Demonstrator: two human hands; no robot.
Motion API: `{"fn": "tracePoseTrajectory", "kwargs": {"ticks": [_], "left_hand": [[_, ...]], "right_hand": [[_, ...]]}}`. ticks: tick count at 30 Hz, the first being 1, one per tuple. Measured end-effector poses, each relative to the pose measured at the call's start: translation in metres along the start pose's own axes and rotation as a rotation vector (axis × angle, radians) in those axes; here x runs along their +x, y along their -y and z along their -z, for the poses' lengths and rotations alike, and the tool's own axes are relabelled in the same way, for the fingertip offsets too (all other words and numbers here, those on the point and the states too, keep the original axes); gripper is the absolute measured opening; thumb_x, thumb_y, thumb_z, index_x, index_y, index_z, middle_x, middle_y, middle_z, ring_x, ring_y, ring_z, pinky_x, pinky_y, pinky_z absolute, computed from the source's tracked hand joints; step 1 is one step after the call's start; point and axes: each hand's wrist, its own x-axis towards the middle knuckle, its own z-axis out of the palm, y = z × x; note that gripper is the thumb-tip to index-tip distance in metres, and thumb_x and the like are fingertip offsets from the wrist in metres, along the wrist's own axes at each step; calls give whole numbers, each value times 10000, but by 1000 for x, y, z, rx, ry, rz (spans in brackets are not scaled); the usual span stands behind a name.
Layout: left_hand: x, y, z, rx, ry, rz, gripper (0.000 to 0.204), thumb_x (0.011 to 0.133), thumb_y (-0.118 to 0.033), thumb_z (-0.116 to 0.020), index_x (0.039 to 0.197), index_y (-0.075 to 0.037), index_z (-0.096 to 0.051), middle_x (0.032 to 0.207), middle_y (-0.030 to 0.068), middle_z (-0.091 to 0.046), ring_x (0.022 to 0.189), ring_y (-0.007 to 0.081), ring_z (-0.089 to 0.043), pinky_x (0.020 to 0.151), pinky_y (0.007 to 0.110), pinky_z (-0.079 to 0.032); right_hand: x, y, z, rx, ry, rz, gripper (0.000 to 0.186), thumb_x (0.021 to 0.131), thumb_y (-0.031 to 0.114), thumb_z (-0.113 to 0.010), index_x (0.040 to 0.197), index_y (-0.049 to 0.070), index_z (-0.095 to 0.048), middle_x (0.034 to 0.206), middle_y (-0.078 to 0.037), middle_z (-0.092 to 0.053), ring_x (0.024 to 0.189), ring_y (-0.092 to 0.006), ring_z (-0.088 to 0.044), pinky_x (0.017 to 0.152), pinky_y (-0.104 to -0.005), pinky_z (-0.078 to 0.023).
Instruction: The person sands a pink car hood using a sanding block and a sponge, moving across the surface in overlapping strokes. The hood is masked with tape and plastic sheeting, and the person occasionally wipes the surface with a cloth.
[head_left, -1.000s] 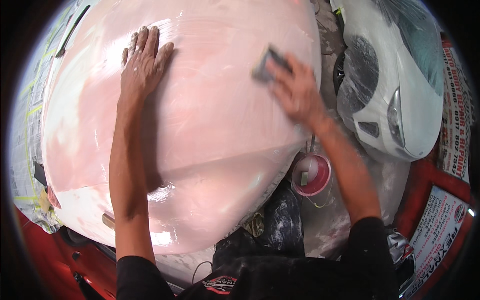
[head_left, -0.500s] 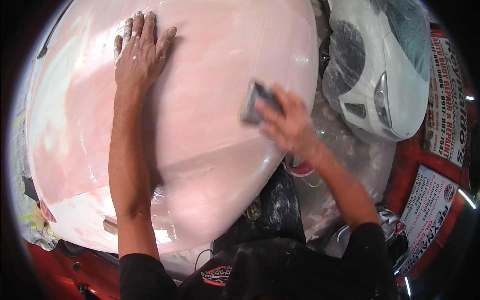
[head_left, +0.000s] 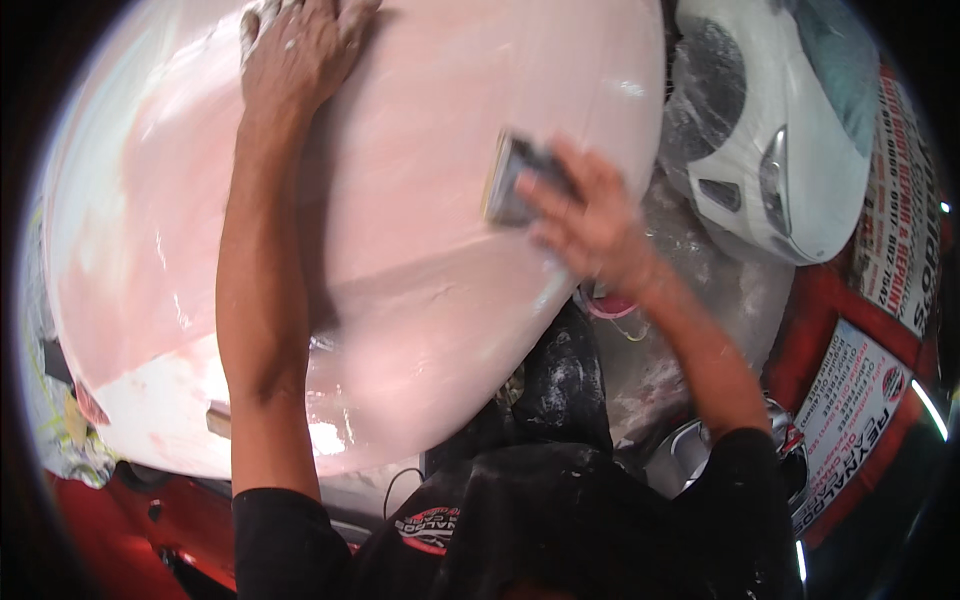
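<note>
Wet-looking, patchy pink and white car panel [head_left: 430, 330], probably a bonnet, fills the middle and left of the head view. My left hand [head_left: 295, 45] lies flat on it near the top edge, fingers apart and whitened, fingertips partly out of frame. My right hand [head_left: 585, 215], blurred by motion, grips a dark rectangular sanding block [head_left: 518, 185] with a pale yellowish edge on the panel's right half. A small brown object [head_left: 216, 422] sits at the lower left, partly behind my left forearm.
At upper right stands a white car [head_left: 810, 200] draped in clear plastic. A pink bucket [head_left: 610, 308] shows below the panel's right edge. Printed banners [head_left: 850, 410] and red surfaces line the right side; red bodywork [head_left: 120, 520] and masking paper [head_left: 70, 440] are at lower left.
My right hand with the block has moved down from its first position, then slightly up. My left hand appears higher in the frame, and the view has shifted.
</note>
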Motion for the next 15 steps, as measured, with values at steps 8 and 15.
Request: {"fn": "tracePoseTrajectory", "kwargs": {"ticks": [8, 15], "left_hand": [[7, 2, -8, -68, -28, -24, 739, 1074, -511, -347, 1568, 38, -336, 1650, 238, -304, 1555, 337, -254, 1265, 516, -176], [2, 14, -6, -46, -58, -24, 729, 1066, -495, -379, 1552, 48, -354, 1636, 242, -331, 1556, 331, -253, 1257, 532, -204]], "right_hand": [[118, -93, -16, -137, -135, -154, 372, 927, 256, -673, 1249, 71, -697, 1255, -227, -639, 1150, -434, -581, 994, -498, -443], [48, -18, -20, 9, -22, 122, 518, 909, 366, -713, 1400, 213, -648, 1465, -202, -527, 1188, -369, -597, 1058, -510, -446]]}}
